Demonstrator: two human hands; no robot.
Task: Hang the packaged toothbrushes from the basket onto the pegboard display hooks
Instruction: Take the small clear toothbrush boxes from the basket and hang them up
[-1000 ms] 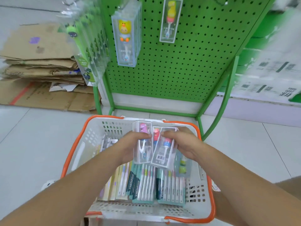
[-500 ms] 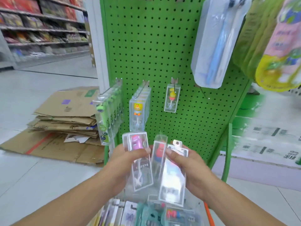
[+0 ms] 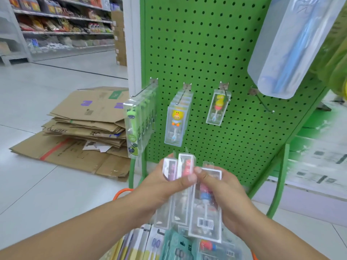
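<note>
My left hand (image 3: 165, 186) grips two clear boxed children's toothbrushes, one purple (image 3: 170, 172) and one pink (image 3: 186, 167), held upright. My right hand (image 3: 227, 197) holds a third clear box (image 3: 205, 209) with a barcode at its foot. Both hands are close together, below the green pegboard (image 3: 216, 53). Three hooks carry packs: green frog brushes (image 3: 139, 121), yellow duck brushes (image 3: 176, 122) and a single yellow dinosaur brush (image 3: 218, 107). A fourth hook (image 3: 262, 102) to the right is bare. The basket's orange rim (image 3: 122, 193) and more toothbrush packs (image 3: 176, 246) lie under my hands.
Flattened cardboard boxes (image 3: 80, 128) are stacked on the floor at the left. A large clear toothbrush pack (image 3: 293, 45) hangs at the upper right. Store shelves (image 3: 56, 25) stand far back left. The rack's green frame leg (image 3: 277, 184) curves down at the right.
My hands have lifted the three boxes out of the basket toward the pegboard and drawn them closer together. The view has tilted up from the basket to the hooks.
</note>
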